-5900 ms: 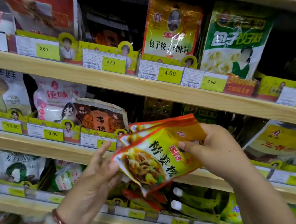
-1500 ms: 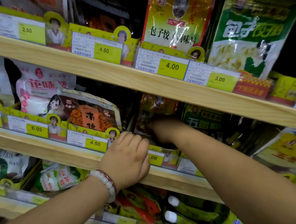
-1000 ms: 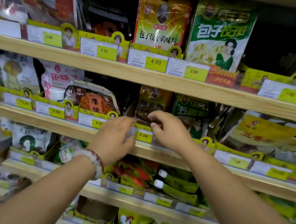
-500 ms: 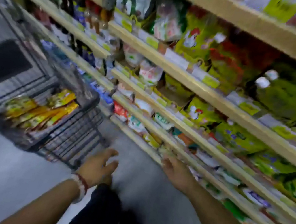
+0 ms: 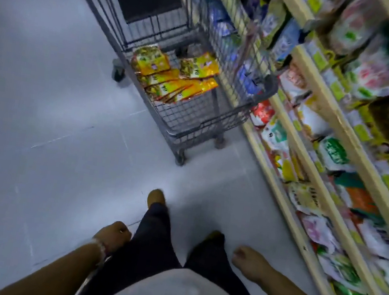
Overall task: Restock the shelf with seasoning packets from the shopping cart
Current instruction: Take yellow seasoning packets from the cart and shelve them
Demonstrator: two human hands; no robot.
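Note:
Several yellow and orange seasoning packets [image 5: 173, 76] lie in a heap on the bottom of a grey wire shopping cart [image 5: 191, 126] ahead of me. The wooden shelf [image 5: 342, 130] full of packets runs along the right, blurred. My left hand [image 5: 113, 236] hangs low beside my left leg, fingers loosely curled, holding nothing. My right hand [image 5: 249, 263] hangs relaxed beside my right leg, near the bottom shelf, also holding nothing. Both hands are far from the cart.
Grey floor [image 5: 42, 112] spreads to the left and between me and the cart. The cart stands close against the shelf unit. My legs in dark trousers [image 5: 149, 241] and brown shoes point toward the cart.
Both hands left the middle shelf, where the packets were placed, and dropped to my sides. My view swung down and left from the shelf to the cart and floor.

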